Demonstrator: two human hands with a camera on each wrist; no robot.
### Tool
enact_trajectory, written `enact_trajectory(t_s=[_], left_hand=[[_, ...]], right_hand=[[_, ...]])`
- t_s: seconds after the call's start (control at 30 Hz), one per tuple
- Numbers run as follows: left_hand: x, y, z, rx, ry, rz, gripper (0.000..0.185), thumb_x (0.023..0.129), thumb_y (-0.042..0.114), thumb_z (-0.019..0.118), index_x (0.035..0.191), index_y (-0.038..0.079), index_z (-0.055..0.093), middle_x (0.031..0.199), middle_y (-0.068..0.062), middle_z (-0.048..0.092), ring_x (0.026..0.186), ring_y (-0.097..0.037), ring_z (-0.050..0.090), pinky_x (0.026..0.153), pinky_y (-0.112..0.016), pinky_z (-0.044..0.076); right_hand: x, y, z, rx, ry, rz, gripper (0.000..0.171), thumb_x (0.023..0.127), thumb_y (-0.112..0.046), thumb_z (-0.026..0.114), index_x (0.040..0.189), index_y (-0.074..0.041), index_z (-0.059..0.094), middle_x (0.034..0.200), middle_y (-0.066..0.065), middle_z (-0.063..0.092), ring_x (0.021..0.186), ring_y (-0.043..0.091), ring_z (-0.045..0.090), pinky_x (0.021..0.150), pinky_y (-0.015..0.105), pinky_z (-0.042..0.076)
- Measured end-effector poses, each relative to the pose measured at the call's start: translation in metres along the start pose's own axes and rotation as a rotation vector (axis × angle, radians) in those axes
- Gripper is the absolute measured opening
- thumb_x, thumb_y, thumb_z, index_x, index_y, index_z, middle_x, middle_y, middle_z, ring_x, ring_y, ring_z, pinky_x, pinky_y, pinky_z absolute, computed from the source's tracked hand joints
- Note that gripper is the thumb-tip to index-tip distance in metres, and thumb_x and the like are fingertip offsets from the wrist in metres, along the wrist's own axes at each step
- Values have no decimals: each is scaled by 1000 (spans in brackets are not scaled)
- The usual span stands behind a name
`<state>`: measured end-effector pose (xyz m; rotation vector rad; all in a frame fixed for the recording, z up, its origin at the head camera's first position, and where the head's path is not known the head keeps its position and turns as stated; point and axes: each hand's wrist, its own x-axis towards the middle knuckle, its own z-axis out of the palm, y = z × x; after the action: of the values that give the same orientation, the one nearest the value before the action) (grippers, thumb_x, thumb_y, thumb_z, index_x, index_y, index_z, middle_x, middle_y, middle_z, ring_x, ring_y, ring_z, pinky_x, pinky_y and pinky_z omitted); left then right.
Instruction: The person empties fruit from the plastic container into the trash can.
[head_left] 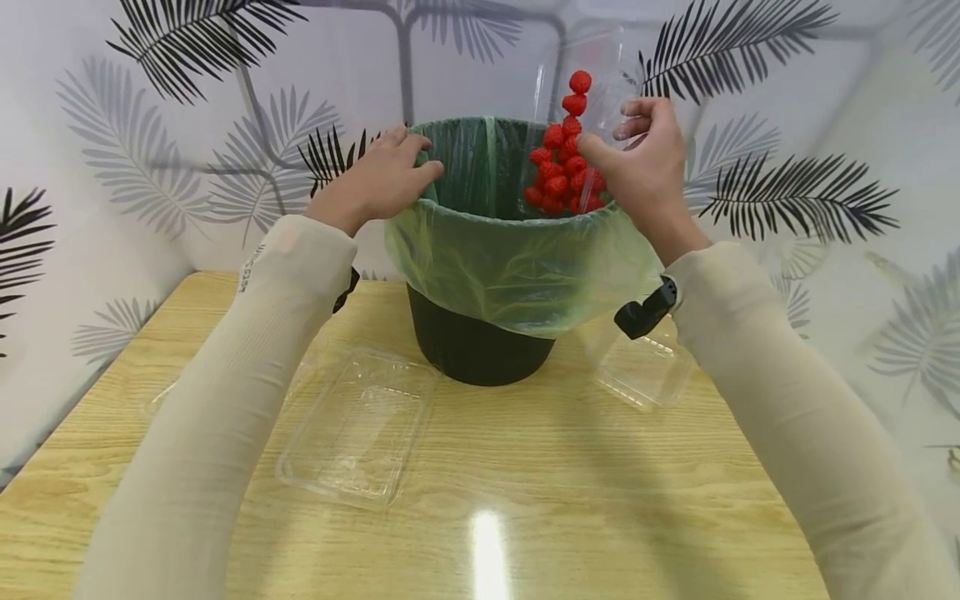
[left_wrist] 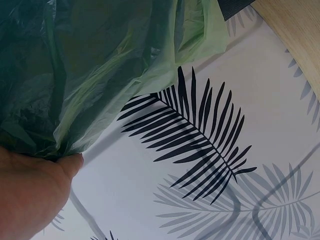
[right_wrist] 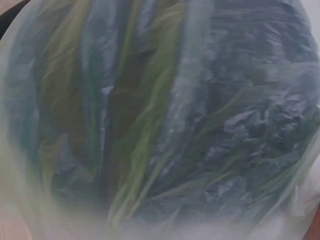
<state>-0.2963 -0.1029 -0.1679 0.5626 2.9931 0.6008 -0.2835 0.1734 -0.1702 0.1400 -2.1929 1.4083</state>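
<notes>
While right hand (head_left: 648,171) grips tipped clear container (head_left: 592,92) (red raspberries (head_left: 562,162) tumbling), left hand (head_left: 382,179) clutches green-lined bin (head_left: 480,350) rim

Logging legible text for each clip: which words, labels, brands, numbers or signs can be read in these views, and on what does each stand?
Small dark print on the left sleeve, near the wrist: too small and blurred to read.
Bin liner, bin, clear container of red berries in the right hand, clear trays, table: no text seen.
Wrist views: none.
</notes>
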Motion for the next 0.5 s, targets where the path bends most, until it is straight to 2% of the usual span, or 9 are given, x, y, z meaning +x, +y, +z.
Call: enact_trajectory(t_s=[0.07,0.27,0.5], left_hand=[[0,0,0,1,3,2,62,103,42,21,154,10,11,159,-14,-12,147,-30,-11,120,-51,3],[0,1,0,1,4,-7,62,103,42,21,154,10,11,159,-14,-12,148,-30,-10,120,-51,3],[-2,2,0,0,-2,-7,62,103,43,21,154,11,11,159,-13,-12,148,-29,-10,120,-51,4]], right_hand=[[-1,0,1,-40,12,-26,41,80,-31,69,111,-20,45,93,-9,44,79,7,41,70,21,37],[-4,2,3,-103,60,-124,44,78,-31,70,114,-15,49,89,-11,44,71,6,44,68,19,39],[-4,-1,1,-63,87,-178,41,77,-28,69,110,-15,49,87,-10,45,69,7,44,67,19,38]])
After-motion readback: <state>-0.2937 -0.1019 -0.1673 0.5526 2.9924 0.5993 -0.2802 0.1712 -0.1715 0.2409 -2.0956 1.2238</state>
